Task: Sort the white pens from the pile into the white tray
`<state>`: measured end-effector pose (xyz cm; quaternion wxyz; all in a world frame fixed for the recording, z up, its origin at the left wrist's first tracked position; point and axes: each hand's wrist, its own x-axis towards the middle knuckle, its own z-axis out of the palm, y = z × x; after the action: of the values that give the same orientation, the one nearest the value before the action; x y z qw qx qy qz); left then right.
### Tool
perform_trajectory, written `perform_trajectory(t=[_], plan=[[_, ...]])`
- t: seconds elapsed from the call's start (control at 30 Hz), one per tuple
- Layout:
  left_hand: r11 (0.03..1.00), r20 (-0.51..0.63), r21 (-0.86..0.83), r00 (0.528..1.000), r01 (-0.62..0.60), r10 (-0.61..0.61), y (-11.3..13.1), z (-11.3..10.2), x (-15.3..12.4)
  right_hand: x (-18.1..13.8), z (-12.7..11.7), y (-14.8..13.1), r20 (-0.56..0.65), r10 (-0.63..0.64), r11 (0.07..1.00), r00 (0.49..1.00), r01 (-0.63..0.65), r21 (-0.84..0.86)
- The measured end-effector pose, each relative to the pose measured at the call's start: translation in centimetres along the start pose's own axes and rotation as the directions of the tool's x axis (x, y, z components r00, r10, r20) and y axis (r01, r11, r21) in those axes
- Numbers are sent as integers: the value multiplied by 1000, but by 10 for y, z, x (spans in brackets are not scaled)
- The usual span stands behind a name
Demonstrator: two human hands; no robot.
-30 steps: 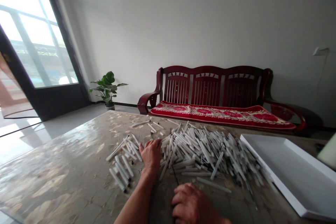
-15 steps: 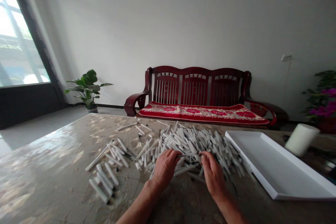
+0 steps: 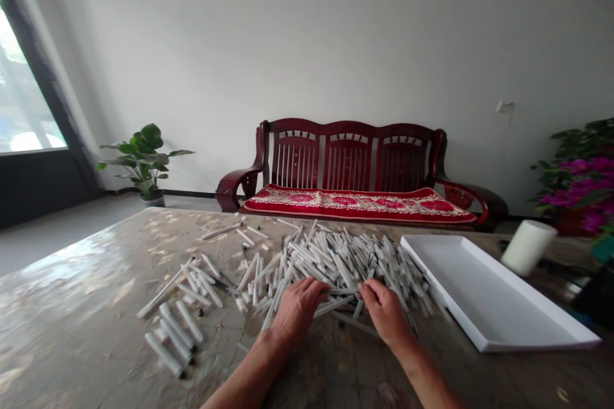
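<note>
Between my two hands a slim whitish pen (image 3: 342, 291) lies level, just above the near edge of a big pile. My left hand (image 3: 300, 304) pinches its left end, and the fingertips of my right hand (image 3: 382, 307) close on its right end. Behind and around the hands spreads the heap of white and translucent pens and pen parts (image 3: 330, 254), some with dark tips. Thicker white tubes with black ends (image 3: 165, 354) lie apart at the left. Whether the held pen is one piece or two joined parts I cannot make out.
A shallow white tray (image 3: 508, 294) sits on the patterned table (image 3: 91, 307), right of the pile. Beyond it stands a white roll (image 3: 529, 247). Across the table is a dark red wooden bench (image 3: 345, 160); potted plants flank it, one leafy (image 3: 146, 153), one with purple flowers (image 3: 575, 182).
The whole view has swung slightly to the right, so things sit further left. Both hands keep hold of the pen at its ends, in nearly the same pose.
</note>
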<state>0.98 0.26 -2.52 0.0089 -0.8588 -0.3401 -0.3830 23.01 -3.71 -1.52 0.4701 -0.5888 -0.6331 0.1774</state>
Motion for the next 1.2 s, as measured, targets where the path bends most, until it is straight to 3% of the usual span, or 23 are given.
perform_trajectory(t=[0.17, 0.27, 0.37, 0.47, 0.6, 0.7, 0.8, 1.0, 1.2], plan=[[999, 50, -3, 998, 47, -47, -1, 2, 1, -1, -3, 4, 0, -24, 991, 1000, 24, 131], [998, 65, 7, 996, 59, -59, 0, 1, 1, -1, -3, 6, 31, 24, 976, 999, -30, 214], [998, 69, 11, 996, 62, -63, 2, 0, 1, -2, -2, 6, 81, 84, 981, 993, -97, 166], [999, 78, 2, 996, 47, -47, 3, 0, 1, -2, -2, 3, 51, 77, 993, 996, -81, 88], [998, 64, 2, 996, 61, -61, 2, 0, 1, -1, -3, 1, 25, 36, 983, 999, -40, 177], [998, 56, 6, 997, 57, -57, 2, 0, 1, -2, -3, 4, 56, 87, 968, 995, -97, 230], [999, 60, 10, 997, 44, -44, 3, 0, 2, -2, -1, 8, 54, 148, 969, 988, -156, 190], [999, 56, 0, 997, 51, -51, 3, 0, 2, -1, -1, 6, 15, 109, 968, 994, -110, 224], [999, 62, -3, 997, 54, -54, 3, 1, 1, -2, -1, 6, 38, 169, 971, 985, -173, 162]])
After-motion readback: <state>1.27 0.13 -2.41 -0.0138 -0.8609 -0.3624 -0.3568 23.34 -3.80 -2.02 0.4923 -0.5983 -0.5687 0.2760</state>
